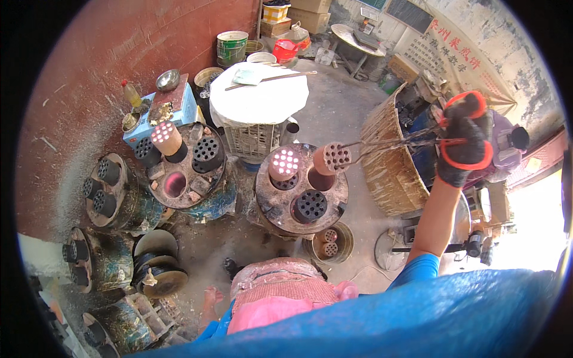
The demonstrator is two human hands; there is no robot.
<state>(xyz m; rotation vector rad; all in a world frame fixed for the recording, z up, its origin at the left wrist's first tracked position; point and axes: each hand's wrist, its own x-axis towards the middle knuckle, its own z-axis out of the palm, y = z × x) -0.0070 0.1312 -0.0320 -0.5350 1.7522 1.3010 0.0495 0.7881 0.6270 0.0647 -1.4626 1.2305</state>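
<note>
My right hand (pixel 467 134), black glove: fingers clamped on the orange-grip handles of long metal tongs (pixel 409 141). Tong tips are on a pale, ash-pink honeycomb briquette (pixel 332 159), tilted, holes facing right, at the far right edge of the round stove top (pixel 270 206). Can't tell if it touches the rim.

Open stove hole (pixel 321 179) just beside it. Far left of the same top: glowing briquette (pixel 284 163) sitting over a darker one. Near edge: black briquette (pixel 310 206) in its hole.

My left hand (pixel 211 295) is low, beside my pink apron (pixel 277 280). Too small to tell whether those fingers are apart or together.

Metal bucket (pixel 347 250) on the floor past the stove top's near right edge, two spent briquettes inside. Second stove (pixel 158 194) to the left: another glowing briquette (pixel 166 138) on its far edge, red-lit hole near the front. Flat shovel (pixel 250 77) lies on the white-covered crate (pixel 262 107) behind.
</note>
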